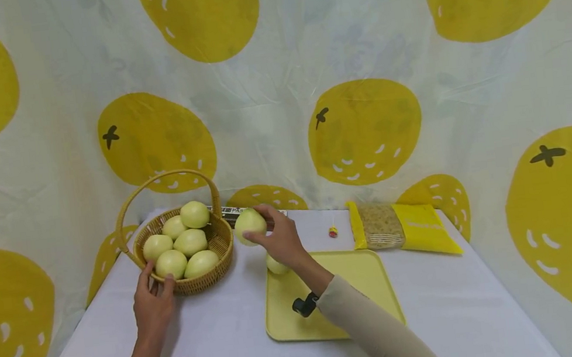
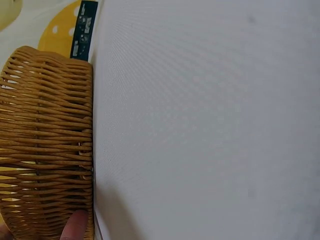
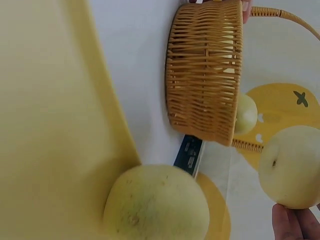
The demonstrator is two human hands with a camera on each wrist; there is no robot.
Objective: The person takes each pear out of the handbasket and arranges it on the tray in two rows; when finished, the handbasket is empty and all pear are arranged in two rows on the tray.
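Observation:
A pale yellow-green pear [image 1: 250, 227] is pinched between the thumb and fingers of my right hand [image 1: 283, 239], held up between the basket and the tray. In the right wrist view this pear [image 3: 292, 167] shows a small dark dimple above the fingertips. A second pear [image 1: 277, 264] sits at the back left corner of the yellow tray [image 1: 335, 329], partly hidden by my right hand. My left hand [image 1: 153, 304] grips the near left side of the wicker basket [image 1: 224, 263], fingers at its rim. Several pears [image 1: 190, 243] lie in the basket, under its arched handle.
A yellow bag [image 1: 421, 226] with a see-through window lies at the back right. Left of it is a small red-and-yellow lollipop [image 1: 332, 231]. A dark printed box [image 1: 230, 212] lies behind the basket. A fruit-patterned curtain [image 1: 264, 81] hangs around the white table.

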